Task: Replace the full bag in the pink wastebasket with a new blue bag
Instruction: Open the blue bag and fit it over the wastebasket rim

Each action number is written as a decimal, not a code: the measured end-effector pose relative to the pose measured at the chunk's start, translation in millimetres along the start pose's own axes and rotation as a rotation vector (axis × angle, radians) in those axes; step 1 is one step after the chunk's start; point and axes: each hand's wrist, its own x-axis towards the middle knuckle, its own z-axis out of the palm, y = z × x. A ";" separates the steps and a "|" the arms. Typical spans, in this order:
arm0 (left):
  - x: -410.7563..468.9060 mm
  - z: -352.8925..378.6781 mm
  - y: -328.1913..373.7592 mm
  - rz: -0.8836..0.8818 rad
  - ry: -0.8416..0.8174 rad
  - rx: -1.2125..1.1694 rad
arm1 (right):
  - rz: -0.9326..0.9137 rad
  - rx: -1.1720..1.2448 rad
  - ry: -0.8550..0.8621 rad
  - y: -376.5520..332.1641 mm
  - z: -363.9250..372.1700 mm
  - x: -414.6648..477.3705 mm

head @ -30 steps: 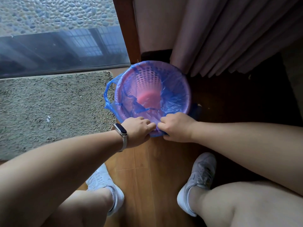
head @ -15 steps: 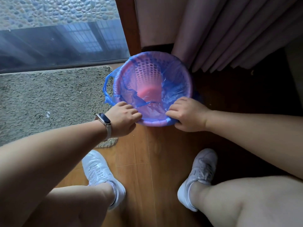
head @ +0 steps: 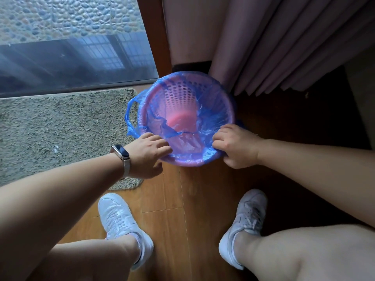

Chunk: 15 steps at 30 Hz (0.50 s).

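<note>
Head-camera view, looking down past our knees: the round pink perforated plastic wastebasket [head: 183,98] stands on the brown wood-plank floor [head: 178,203] at the centre of the frame, lined with a thin translucent blue plastic bag [head: 211,110] whose edge is folded out over the rim. One looped bag handle [head: 129,112] hangs outside the basket on its left, over the edge of the shaggy grey-green mat [head: 60,126] that fills the middle left of the frame. Our left hand [head: 147,155], with a dark-faced smartwatch on a pale strap [head: 121,157] at the wrist, rests at the near-left rim, its fingers [head: 162,147] curled loosely over the blue film; whether they pinch it we cannot tell. Our right hand [head: 236,148] sits at the near-right rim, fingers closed round a fold of the bag where it wraps the edge. Inside, the bag's film lies slack against the basket wall, and the pink base shows through it. Behind the basket, at the upper right of the frame, pinkish pleated curtains [head: 274,43] hang to the floor and touch the far rim. A glass pane [head: 71,57] and a brown wooden frame post [head: 156,33] occupy the upper left. Our two white lace-up sneakers [head: 119,220] are planted on the planks in the lower half of the frame, well apart, on either side of the basket's line.
</note>
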 end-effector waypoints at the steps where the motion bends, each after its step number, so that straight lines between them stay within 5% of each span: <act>1: -0.1 -4.2 -1.3 -0.005 0.034 -0.009 | 0.031 0.020 0.032 -0.6 -2.0 -0.9; 6: 23.9 -19.4 -17.0 -0.478 0.335 -0.160 | 0.474 0.225 0.378 13.8 -15.1 24.8; 10: 58.6 -21.6 -33.5 -0.895 0.371 -0.260 | 0.802 0.352 0.356 37.0 -25.5 54.1; 15: 92.5 -21.8 -64.5 -0.822 0.365 -0.200 | 0.767 0.244 0.308 60.9 -28.2 86.4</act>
